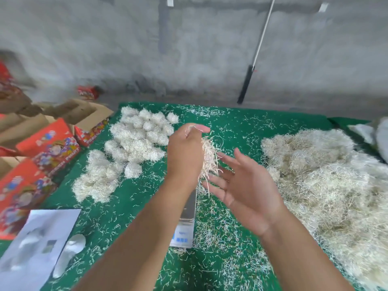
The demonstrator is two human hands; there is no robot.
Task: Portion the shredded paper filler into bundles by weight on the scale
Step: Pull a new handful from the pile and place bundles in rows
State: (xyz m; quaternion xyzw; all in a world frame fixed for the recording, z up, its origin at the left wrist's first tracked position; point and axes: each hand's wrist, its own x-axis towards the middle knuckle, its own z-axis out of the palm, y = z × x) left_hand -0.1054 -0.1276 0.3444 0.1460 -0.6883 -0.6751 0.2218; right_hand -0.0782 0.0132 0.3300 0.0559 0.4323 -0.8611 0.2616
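Observation:
My left hand (185,152) is raised over the green table, gripping a clump of pale shredded paper (210,158) whose strands hang down past the palm. Just right of the clump my right hand (245,190) is spread open, palm toward it, fingers close to the strands. Below both hands lies a small digital scale (184,223); its steel platform is partly hidden by my left forearm, and its display faces me. A big loose heap of shredded paper (327,181) fills the right side. Several rounded bundles (134,143) lie at the back left.
The green table cover (134,206) is littered with stray shreds. Red printed cartons and open cardboard boxes (48,148) line the left edge. A white sheet and plastic pieces (39,240) lie at the near left. A grey wall with a leaning pole (252,68) stands behind.

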